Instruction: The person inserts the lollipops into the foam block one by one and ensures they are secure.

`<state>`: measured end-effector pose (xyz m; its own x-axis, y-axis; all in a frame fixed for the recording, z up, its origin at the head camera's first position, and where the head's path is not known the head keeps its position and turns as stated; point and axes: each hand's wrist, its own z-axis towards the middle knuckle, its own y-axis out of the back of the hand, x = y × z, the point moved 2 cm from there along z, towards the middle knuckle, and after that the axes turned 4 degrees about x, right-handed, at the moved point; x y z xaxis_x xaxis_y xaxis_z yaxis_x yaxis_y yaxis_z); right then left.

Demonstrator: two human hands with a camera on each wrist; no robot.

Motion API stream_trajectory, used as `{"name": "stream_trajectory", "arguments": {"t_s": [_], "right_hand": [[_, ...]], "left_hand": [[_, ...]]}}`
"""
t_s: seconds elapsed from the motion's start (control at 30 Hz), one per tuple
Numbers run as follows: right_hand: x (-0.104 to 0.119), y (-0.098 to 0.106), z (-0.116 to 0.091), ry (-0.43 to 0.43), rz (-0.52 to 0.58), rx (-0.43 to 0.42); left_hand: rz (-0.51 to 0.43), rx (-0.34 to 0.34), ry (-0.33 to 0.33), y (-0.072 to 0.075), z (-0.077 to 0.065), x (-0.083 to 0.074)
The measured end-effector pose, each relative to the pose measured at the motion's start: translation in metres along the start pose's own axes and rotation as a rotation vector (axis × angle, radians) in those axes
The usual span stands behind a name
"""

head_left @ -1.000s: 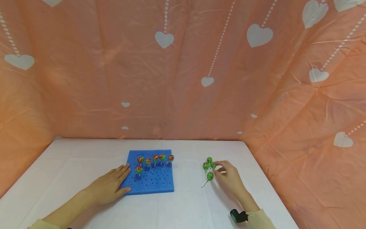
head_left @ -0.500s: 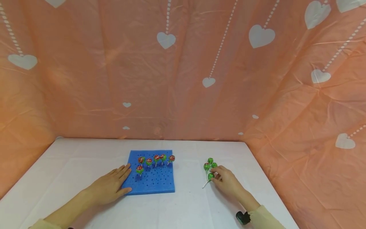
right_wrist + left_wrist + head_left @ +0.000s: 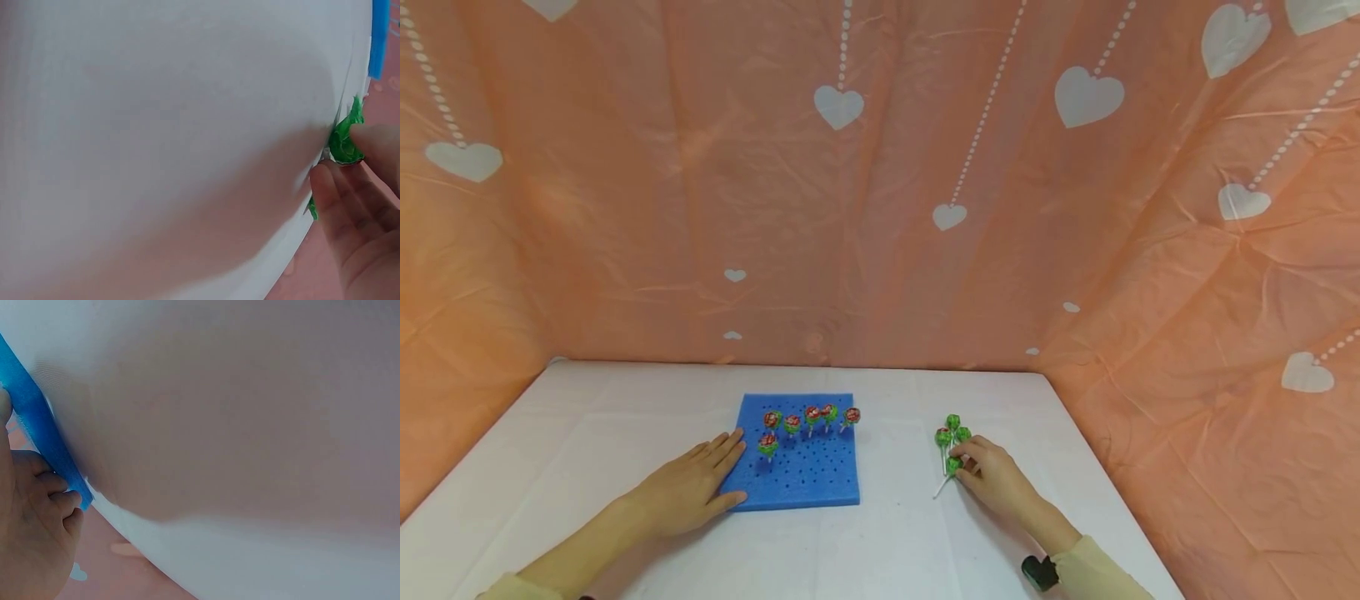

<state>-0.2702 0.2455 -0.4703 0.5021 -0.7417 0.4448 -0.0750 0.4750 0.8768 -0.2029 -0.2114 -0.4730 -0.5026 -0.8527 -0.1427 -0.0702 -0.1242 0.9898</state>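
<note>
My left hand [image 3: 681, 492] lies flat, its fingers straight, over the left edge of a blue foam block [image 3: 820, 492] dotted with holes. In the left wrist view my fingers touch the foam's edge [image 3: 47, 434]. Several red-and-green wrapped lollipops [image 3: 792, 424] stand upright by their sticks in the back half of the foam. To the right, my right hand [image 3: 996, 479] pinches the green wrapped head of a lollipop [image 3: 345, 139] between thumb and fingers. Its white stick [image 3: 942, 487] points toward the front left. More lollipops [image 3: 943, 436] lie just behind it.
A white cloth covers the table [image 3: 895, 550]. An orange curtain [image 3: 880, 308] with pale hearts hangs behind the table and along its sides. A dark camera [image 3: 1040, 573] sits at my right wrist.
My right hand has come nearer along the table from the rear lollipops to the front one, and its fingers have closed on that head. The left hand stays on the foam.
</note>
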Motion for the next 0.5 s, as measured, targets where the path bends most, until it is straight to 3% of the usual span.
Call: {"name": "stream_trajectory", "arguments": {"t_s": [0.5], "right_hand": [[-0.0016,0.0007,-0.0001,0.002,0.042,-0.013]], "left_hand": [[-0.004,-0.003,-0.003,-0.0001,0.0002,0.0003]]}}
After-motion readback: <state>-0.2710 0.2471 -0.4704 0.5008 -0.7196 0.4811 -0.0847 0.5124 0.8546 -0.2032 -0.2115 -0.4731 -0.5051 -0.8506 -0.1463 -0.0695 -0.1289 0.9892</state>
